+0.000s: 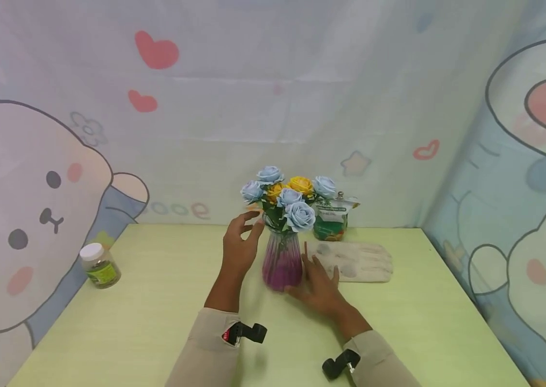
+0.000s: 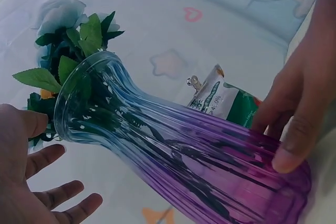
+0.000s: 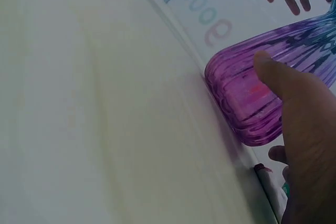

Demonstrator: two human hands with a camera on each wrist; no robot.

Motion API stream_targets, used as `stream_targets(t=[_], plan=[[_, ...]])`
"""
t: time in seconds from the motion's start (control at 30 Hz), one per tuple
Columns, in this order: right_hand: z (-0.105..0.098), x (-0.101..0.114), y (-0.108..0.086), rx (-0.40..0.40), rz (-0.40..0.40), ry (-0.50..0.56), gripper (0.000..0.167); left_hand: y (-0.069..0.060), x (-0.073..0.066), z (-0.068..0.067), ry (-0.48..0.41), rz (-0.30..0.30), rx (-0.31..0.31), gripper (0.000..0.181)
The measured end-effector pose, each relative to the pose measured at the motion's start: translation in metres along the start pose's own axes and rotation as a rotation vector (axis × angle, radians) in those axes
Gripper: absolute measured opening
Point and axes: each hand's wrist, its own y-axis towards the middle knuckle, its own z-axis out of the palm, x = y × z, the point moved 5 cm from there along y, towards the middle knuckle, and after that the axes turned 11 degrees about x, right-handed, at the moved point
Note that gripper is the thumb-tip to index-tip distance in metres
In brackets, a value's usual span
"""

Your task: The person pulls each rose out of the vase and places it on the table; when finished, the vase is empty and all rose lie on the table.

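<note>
A glass vase (image 1: 282,263), clear-blue at the neck and purple at the base, stands upright on the table with blue roses (image 1: 300,216) and yellow roses (image 1: 300,185) in it. My left hand (image 1: 241,244) is at the left of its rim, fingers apart and loosely bent; in the left wrist view the thumb is by the rim (image 2: 60,98). Low on the vase's right side is my right hand (image 1: 320,285), its thumb against the purple base (image 3: 244,95) in the right wrist view, fingers spread and partly hidden.
Behind the vase to the right stands a green and white packet (image 1: 331,220) with a metal clip. A pale glove-like flat item (image 1: 362,262) lies right of the vase. At the table's left edge is a white-lidded jar (image 1: 100,266). A printed cloth (image 1: 273,107) hangs behind.
</note>
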Motion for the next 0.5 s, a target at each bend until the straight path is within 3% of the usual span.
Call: stream_targets(t=[0.23,0.5], plan=[[0.008,0.005,-0.002,0.004,0.001,-0.01,0.101,0.012,-0.008,0.001,-0.015,-0.027,-0.024,0.036],[0.007,0.011,-0.003,-0.008,0.026,0.0,0.098,0.024,-0.016,0.0,-0.025,-0.017,-0.071,0.029]])
